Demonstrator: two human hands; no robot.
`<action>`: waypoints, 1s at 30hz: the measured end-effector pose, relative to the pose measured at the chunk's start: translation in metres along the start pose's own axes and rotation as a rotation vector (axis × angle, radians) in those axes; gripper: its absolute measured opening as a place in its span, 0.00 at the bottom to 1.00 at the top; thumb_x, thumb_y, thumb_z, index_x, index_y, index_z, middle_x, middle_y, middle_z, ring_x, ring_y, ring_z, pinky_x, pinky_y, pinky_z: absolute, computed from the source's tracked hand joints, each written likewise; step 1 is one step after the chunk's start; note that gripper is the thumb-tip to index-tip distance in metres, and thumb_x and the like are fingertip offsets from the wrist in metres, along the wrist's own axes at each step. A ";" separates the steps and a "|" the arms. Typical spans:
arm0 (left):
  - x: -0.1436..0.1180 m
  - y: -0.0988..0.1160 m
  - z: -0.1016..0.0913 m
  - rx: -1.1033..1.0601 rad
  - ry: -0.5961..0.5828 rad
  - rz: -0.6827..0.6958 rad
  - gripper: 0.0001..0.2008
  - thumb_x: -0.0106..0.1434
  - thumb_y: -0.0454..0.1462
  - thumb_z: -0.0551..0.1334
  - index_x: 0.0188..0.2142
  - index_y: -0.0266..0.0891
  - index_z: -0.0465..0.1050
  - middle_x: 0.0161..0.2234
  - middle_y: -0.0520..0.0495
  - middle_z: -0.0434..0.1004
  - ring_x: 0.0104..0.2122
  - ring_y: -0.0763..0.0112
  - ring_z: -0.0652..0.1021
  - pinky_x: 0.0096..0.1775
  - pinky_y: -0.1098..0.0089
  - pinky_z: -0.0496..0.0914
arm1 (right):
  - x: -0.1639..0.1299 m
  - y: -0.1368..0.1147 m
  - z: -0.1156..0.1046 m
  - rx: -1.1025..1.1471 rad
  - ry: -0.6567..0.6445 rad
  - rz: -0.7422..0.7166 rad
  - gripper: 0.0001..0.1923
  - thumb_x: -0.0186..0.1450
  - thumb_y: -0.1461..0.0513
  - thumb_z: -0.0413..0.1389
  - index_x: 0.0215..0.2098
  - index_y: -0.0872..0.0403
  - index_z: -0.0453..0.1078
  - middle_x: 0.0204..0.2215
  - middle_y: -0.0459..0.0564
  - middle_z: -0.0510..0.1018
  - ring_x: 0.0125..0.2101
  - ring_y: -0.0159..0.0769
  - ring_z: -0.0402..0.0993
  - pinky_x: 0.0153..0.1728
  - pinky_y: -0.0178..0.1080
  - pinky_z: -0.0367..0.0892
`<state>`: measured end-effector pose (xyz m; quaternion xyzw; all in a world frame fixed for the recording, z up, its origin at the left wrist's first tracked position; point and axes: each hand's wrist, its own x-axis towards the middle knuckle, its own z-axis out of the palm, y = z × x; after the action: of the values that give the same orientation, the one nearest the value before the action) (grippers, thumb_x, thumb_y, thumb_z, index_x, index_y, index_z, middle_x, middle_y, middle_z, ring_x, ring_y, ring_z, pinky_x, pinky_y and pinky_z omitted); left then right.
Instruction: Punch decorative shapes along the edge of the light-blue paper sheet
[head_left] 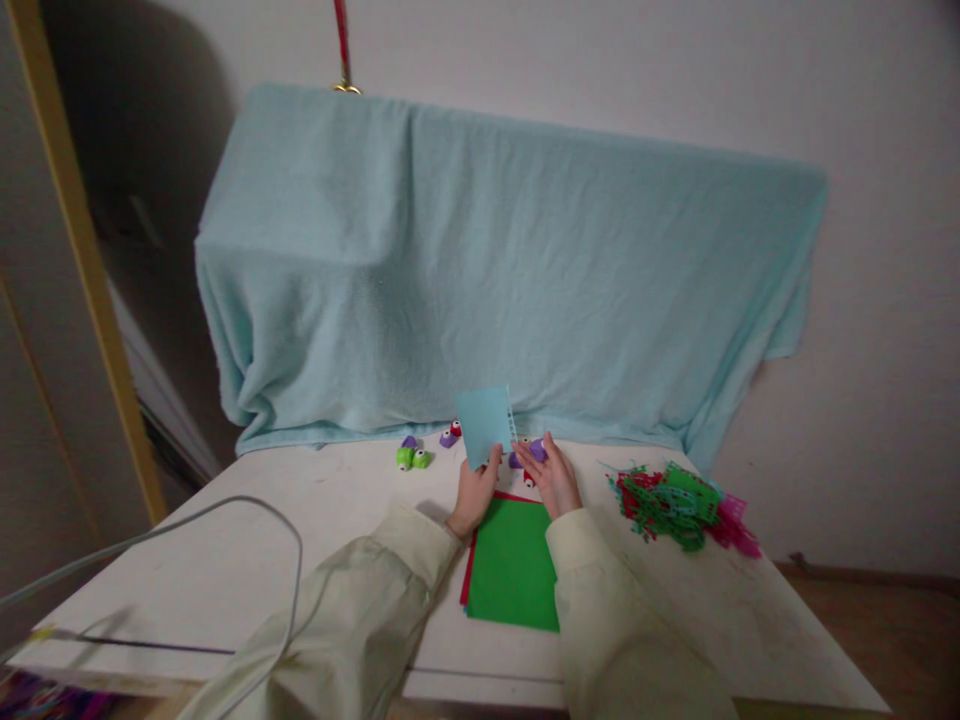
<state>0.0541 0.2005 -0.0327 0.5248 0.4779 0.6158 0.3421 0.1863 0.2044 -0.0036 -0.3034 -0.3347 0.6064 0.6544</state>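
Note:
My left hand (474, 493) holds a light blue paper sheet (484, 424) upright by its lower edge; the sheet's right edge shows a row of small punched holes. My right hand (553, 476) is closed on a small purple paper punch (537, 449) just right of the sheet. A stack of coloured paper with a green sheet (514, 565) on top and a red edge beneath lies on the white table (225, 560) under my wrists.
Small punches lie near the table's back: a green one (411, 458) and a purple and red one (450, 435). A heap of punched green, red and pink paper scraps (679, 503) sits at the right. A pale blue cloth (495, 270) drapes something behind. A grey cable (247, 520) crosses the left.

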 end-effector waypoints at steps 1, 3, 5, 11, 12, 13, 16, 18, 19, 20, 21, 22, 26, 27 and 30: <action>0.000 0.000 0.000 -0.005 -0.001 0.002 0.21 0.61 0.53 0.56 0.28 0.36 0.70 0.21 0.51 0.70 0.21 0.72 0.71 0.27 0.72 0.65 | 0.000 0.000 0.000 0.007 -0.013 0.006 0.19 0.56 0.48 0.62 0.32 0.54 0.67 0.33 0.55 0.80 0.39 0.46 0.79 0.39 0.45 0.74; 0.000 0.002 0.001 -0.010 -0.003 0.000 0.21 0.61 0.53 0.56 0.28 0.36 0.70 0.21 0.51 0.70 0.21 0.72 0.70 0.27 0.72 0.64 | 0.000 0.000 0.000 0.013 -0.026 0.003 0.18 0.57 0.49 0.61 0.32 0.54 0.66 0.33 0.54 0.80 0.40 0.46 0.78 0.41 0.45 0.73; -0.001 0.003 0.000 -0.010 -0.001 -0.009 0.21 0.61 0.53 0.56 0.28 0.36 0.70 0.21 0.51 0.70 0.21 0.72 0.70 0.27 0.72 0.64 | 0.000 -0.001 -0.001 0.006 -0.011 -0.017 0.17 0.57 0.49 0.61 0.32 0.53 0.66 0.33 0.53 0.80 0.40 0.46 0.78 0.41 0.45 0.73; -0.003 0.011 -0.003 -0.020 -0.002 0.012 0.21 0.62 0.52 0.55 0.30 0.36 0.71 0.23 0.49 0.71 0.24 0.71 0.70 0.28 0.71 0.64 | -0.001 -0.003 -0.003 -0.084 0.058 -0.122 0.18 0.58 0.49 0.60 0.34 0.53 0.66 0.33 0.51 0.78 0.40 0.47 0.79 0.37 0.42 0.74; -0.004 0.013 -0.004 -0.018 0.001 0.029 0.21 0.63 0.52 0.55 0.30 0.36 0.71 0.24 0.49 0.71 0.25 0.70 0.70 0.28 0.72 0.64 | -0.001 -0.003 -0.004 -0.102 0.074 -0.138 0.18 0.58 0.48 0.60 0.34 0.54 0.66 0.33 0.51 0.78 0.40 0.47 0.79 0.37 0.42 0.74; -0.004 0.014 -0.004 -0.015 0.004 0.044 0.20 0.63 0.51 0.55 0.31 0.36 0.71 0.25 0.49 0.71 0.25 0.70 0.70 0.29 0.72 0.65 | -0.001 -0.003 -0.005 -0.120 0.093 -0.154 0.19 0.58 0.48 0.60 0.35 0.54 0.66 0.34 0.52 0.78 0.39 0.47 0.79 0.37 0.42 0.74; -0.003 0.015 -0.004 -0.004 -0.006 0.076 0.19 0.64 0.50 0.54 0.34 0.36 0.71 0.26 0.49 0.71 0.26 0.71 0.70 0.28 0.73 0.64 | 0.001 -0.004 -0.008 -0.155 0.152 -0.195 0.20 0.59 0.47 0.58 0.36 0.54 0.66 0.34 0.53 0.79 0.39 0.46 0.79 0.37 0.42 0.73; -0.002 0.013 -0.003 -0.006 -0.018 0.074 0.19 0.64 0.51 0.54 0.36 0.36 0.71 0.27 0.49 0.72 0.25 0.72 0.70 0.28 0.73 0.64 | 0.002 -0.005 -0.009 -0.156 0.182 -0.228 0.21 0.59 0.46 0.57 0.37 0.54 0.65 0.35 0.52 0.79 0.39 0.45 0.79 0.37 0.41 0.73; -0.001 0.011 -0.002 -0.009 -0.024 0.067 0.20 0.63 0.51 0.55 0.36 0.36 0.71 0.28 0.48 0.73 0.25 0.72 0.70 0.28 0.73 0.65 | 0.003 -0.005 -0.009 -0.153 0.197 -0.247 0.21 0.59 0.46 0.57 0.37 0.54 0.65 0.34 0.52 0.79 0.39 0.44 0.79 0.37 0.41 0.73; -0.001 0.009 -0.001 -0.011 -0.032 0.055 0.20 0.62 0.51 0.56 0.37 0.36 0.72 0.29 0.48 0.74 0.25 0.71 0.71 0.28 0.73 0.65 | 0.003 -0.006 -0.010 -0.150 0.210 -0.267 0.21 0.59 0.46 0.56 0.38 0.54 0.65 0.34 0.52 0.79 0.38 0.44 0.79 0.37 0.42 0.72; 0.000 0.006 -0.001 -0.011 -0.040 0.041 0.20 0.62 0.51 0.56 0.38 0.36 0.72 0.31 0.47 0.75 0.26 0.71 0.72 0.28 0.73 0.66 | 0.003 -0.006 -0.009 -0.147 0.218 -0.287 0.21 0.60 0.46 0.56 0.38 0.54 0.65 0.34 0.52 0.79 0.38 0.43 0.79 0.38 0.42 0.72; 0.001 0.004 0.000 -0.007 -0.050 0.028 0.20 0.61 0.51 0.57 0.38 0.36 0.72 0.32 0.46 0.76 0.27 0.70 0.72 0.29 0.72 0.66 | 0.003 -0.007 -0.009 -0.145 0.224 -0.306 0.20 0.60 0.46 0.56 0.38 0.54 0.65 0.35 0.53 0.80 0.38 0.43 0.79 0.38 0.42 0.72; 0.002 0.000 0.000 0.022 -0.091 0.023 0.19 0.60 0.50 0.59 0.38 0.35 0.73 0.34 0.44 0.78 0.32 0.65 0.76 0.36 0.68 0.69 | 0.002 -0.008 -0.008 -0.145 0.227 -0.346 0.20 0.61 0.47 0.55 0.39 0.54 0.66 0.36 0.54 0.80 0.39 0.42 0.78 0.41 0.43 0.71; 0.001 0.000 0.000 0.020 -0.111 0.030 0.19 0.60 0.49 0.59 0.38 0.35 0.74 0.35 0.43 0.79 0.34 0.63 0.76 0.38 0.66 0.70 | 0.002 -0.008 -0.008 -0.144 0.225 -0.349 0.20 0.61 0.47 0.55 0.39 0.54 0.66 0.36 0.54 0.80 0.39 0.42 0.78 0.41 0.43 0.71; -0.003 0.003 0.000 -0.012 -0.171 0.051 0.18 0.59 0.48 0.60 0.39 0.35 0.74 0.39 0.41 0.79 0.39 0.60 0.76 0.45 0.62 0.68 | 0.003 -0.007 -0.008 -0.137 0.212 -0.348 0.19 0.61 0.47 0.54 0.38 0.54 0.66 0.36 0.54 0.80 0.40 0.42 0.78 0.40 0.43 0.70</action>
<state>0.0550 0.1972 -0.0309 0.5852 0.4299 0.5801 0.3690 0.1974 0.2068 -0.0025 -0.3472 -0.3517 0.4249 0.7585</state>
